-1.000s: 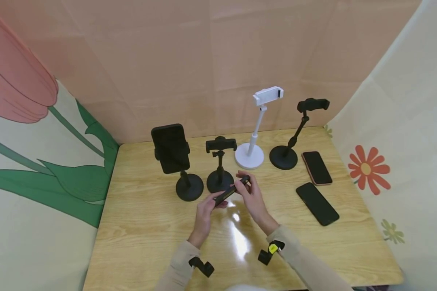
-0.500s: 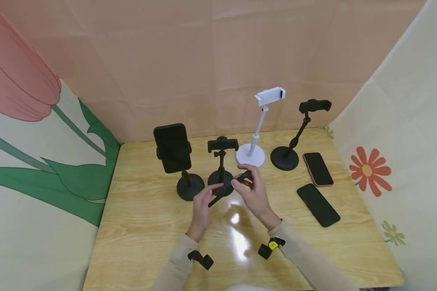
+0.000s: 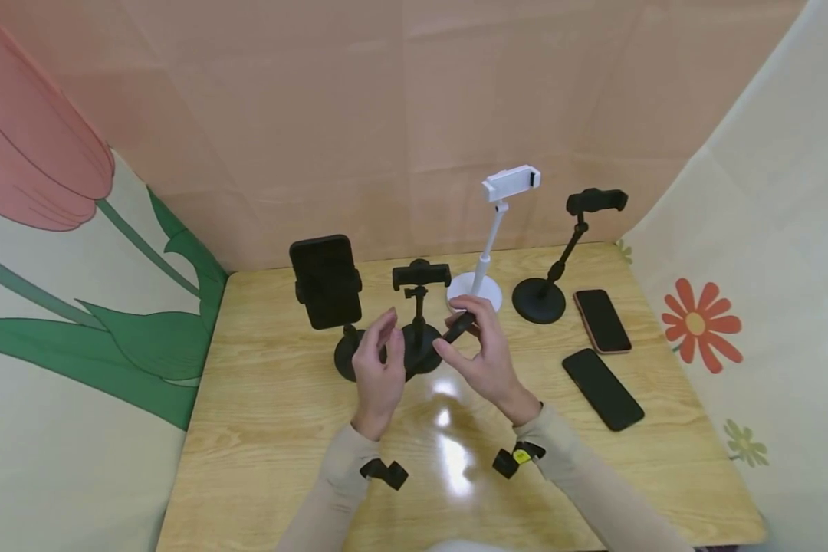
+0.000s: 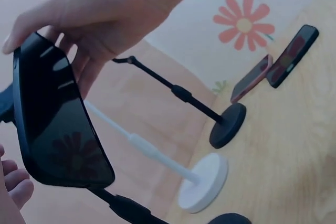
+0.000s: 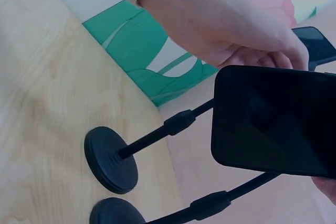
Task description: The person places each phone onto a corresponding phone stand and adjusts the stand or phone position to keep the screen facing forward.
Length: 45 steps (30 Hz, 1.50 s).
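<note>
My right hand [image 3: 483, 353] pinches a black smartphone [image 3: 459, 327] by its edge, thumb on the near side. The phone is tilted up, close in front of a short black phone stand [image 3: 421, 277]. In the left wrist view the dark screen of the phone [image 4: 60, 124] faces the camera, with my right hand [image 4: 105, 14] at its upper edge. My left hand [image 3: 379, 372] is beside the phone's other end, thumb and fingers bent loosely. Left fingertips [image 4: 20, 187] show near the phone's lower corner, apart from it. The right wrist view shows my left hand [image 5: 226, 24] partly behind the phone.
At left, another black stand [image 3: 345, 360] carries an upright phone [image 3: 326, 281]. A white stand [image 3: 510, 184] and a taller black stand [image 3: 596, 201] are behind, to the right. A pink-edged phone [image 3: 602, 320] and a black phone [image 3: 603, 389] lie on the wooden table [image 3: 262, 452].
My left hand has come off the phone's lower end and moved slightly left, fingers now raised. My right hand still holds the phone, which has shifted a little toward the short stand.
</note>
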### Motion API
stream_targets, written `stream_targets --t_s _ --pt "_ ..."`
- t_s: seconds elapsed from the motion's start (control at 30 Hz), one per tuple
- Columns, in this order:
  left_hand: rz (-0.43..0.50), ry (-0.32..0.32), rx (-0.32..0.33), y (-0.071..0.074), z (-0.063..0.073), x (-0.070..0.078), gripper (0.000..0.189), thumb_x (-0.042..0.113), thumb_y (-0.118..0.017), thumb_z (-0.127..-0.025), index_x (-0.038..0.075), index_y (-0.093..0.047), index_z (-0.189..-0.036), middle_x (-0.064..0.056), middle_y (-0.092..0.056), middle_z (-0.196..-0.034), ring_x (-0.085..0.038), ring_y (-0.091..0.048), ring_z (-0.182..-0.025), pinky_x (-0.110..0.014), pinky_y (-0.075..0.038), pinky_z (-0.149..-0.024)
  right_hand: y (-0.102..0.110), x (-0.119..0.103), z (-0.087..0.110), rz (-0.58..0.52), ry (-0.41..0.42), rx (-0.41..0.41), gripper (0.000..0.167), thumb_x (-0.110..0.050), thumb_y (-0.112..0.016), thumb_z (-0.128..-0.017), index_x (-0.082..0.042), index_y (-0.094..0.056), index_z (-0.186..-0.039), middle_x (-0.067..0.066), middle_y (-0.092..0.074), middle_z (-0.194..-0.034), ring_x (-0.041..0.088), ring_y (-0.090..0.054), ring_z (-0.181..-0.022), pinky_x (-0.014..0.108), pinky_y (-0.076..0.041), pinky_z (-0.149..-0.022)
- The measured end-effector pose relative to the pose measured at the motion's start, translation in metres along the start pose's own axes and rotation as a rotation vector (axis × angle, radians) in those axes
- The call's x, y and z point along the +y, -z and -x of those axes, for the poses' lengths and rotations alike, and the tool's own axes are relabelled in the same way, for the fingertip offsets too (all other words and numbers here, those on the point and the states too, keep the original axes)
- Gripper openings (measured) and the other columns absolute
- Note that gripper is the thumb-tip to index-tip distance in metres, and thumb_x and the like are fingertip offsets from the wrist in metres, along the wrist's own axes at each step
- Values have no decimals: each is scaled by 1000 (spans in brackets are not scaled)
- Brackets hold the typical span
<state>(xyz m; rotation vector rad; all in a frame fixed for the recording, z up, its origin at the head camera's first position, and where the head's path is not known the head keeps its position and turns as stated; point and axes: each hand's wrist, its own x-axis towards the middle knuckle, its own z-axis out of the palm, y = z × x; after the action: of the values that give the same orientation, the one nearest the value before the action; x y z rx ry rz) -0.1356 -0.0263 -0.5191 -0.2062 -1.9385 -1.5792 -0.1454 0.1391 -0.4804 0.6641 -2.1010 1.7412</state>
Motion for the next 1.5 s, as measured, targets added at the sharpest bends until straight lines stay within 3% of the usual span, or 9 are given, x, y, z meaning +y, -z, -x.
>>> stream_targets --t_s 0.2,0.33,0.5,0.67,0.97,1.23,1.5 --pt "-34 -37 46 -5 -6 -9 30 -1 -64 -98 -4 -65 -128 -20 -68 -129 -36 -68 -117 -37 -56 -101 2 24 0 43 23 -25 65 15 -80 -74 8 -55 -133 26 -51 -135 43 -61 -102 20 -54 -96" --pt "-40 -85 71 -7 -13 -8 33 1 -65 -98 -5 -62 -131 -21 -67 -131 -37 -68 -117 -39 -57 -101 5 24 -3 67 49 -36 65 5 -83 -77 0 -56 -136 19 -52 -138 35 -62 -106 23 -54 -97" --pt "-73 -170 68 -5 -23 -2 37 -1 -66 -97 -8 -59 -133 -26 -64 -134 -36 -66 -122 -39 -55 -102 6 19 -10 111 124 -43 59 -25 -82 -88 -1 -57 -136 17 -54 -136 31 -60 -108 24 -53 -95" --pt "-170 -208 36 -3 -36 5 41 6 -67 -100 -9 -57 -137 -25 -61 -141 -34 -63 -127 -36 -53 -105 8 11 -21 144 195 -30 68 -48 -74 -92 3 -57 -135 21 -52 -133 32 -60 -106 23 -52 -96" --pt "-275 -202 -28 -5 -53 14 45 10 -67 -101 -8 -57 -140 -25 -61 -140 -34 -64 -126 -38 -56 -101 12 -7 -47 159 275 -51 69 -50 -73 -93 3 -57 -135 22 -56 -126 32 -60 -103 24 -49 -93" --pt "-291 -204 -50 -7 -61 18 39 3 -70 -97 -6 -63 -134 -22 -68 -129 -30 -71 -113 -37 -59 -96 15 -15 -63 176 351 -97 70 -49 -73 -93 6 -56 -133 24 -56 -123 34 -60 -101 24 -48 -93" --pt "-318 -204 -64 -5 -64 19 34 6 -65 -101 -7 -66 -132 -20 -71 -120 -30 -73 -108 -36 -61 -91 15 -20 -76 209 377 -134 68 -47 -71 -94 6 -56 -132 25 -55 -127 31 -61 -103 21 -51 -92"
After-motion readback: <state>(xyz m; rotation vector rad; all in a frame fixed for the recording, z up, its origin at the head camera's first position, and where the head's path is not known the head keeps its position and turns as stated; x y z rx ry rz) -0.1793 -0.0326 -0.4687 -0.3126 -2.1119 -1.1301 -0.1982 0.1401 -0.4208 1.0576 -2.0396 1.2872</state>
